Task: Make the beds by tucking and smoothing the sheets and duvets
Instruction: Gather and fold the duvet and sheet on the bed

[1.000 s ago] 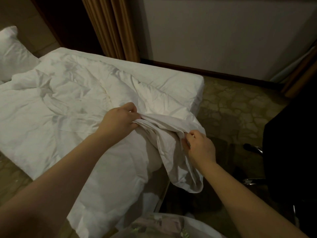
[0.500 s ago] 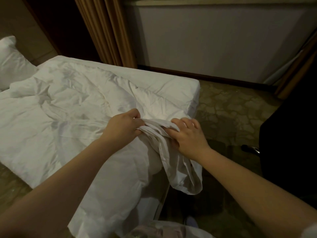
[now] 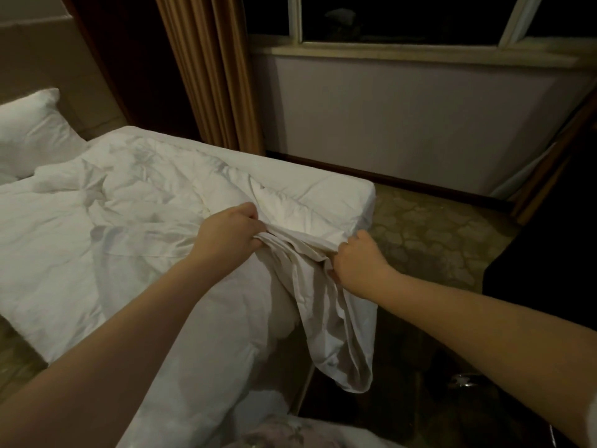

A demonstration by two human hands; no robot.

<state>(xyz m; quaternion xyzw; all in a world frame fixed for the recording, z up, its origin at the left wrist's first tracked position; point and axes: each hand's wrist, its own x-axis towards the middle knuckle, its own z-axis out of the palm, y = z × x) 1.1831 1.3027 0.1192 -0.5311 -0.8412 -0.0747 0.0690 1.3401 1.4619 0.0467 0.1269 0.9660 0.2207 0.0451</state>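
Head camera looks down over a bed [image 3: 323,195], and it fills the whole left half of the frame, its far corner bare and pale. Across it sprawls the white duvet [image 3: 113,227], crumpled into ridges and folds and spilling over the near edge toward the floor. Behind, a plain light wall [image 3: 420,118] runs under a dark window [image 3: 403,17] with a pale frame. A tan curtain [image 3: 210,76] hangs in pleats just beyond the bed's far side. Patterned carpet [image 3: 426,234] covers the floor to the right of the bed, and a dark bulk [image 3: 542,253] stands at the right edge; I cannot tell what it is. A white pillow [image 3: 29,134] sits propped at the head of the bed, far left.

Now to the action at the bed's near corner! A loose flap [image 3: 339,334] of the duvet hangs limp off that corner, dangling above the floor. Left hand [image 3: 229,234] is up on the bed, its fingers [image 3: 250,215] curled tight and clamped on a bunched edge of the duvet. Right hand [image 3: 358,260] is just beside it at the corner, fingers [image 3: 339,257] closed into a fist on the same gathered edge, right where the flap starts to fall. The cloth runs in folds between the two hands. Both forearms are bare. At the bottom edge, a strip of flowered fabric [image 3: 277,431] peeks in.
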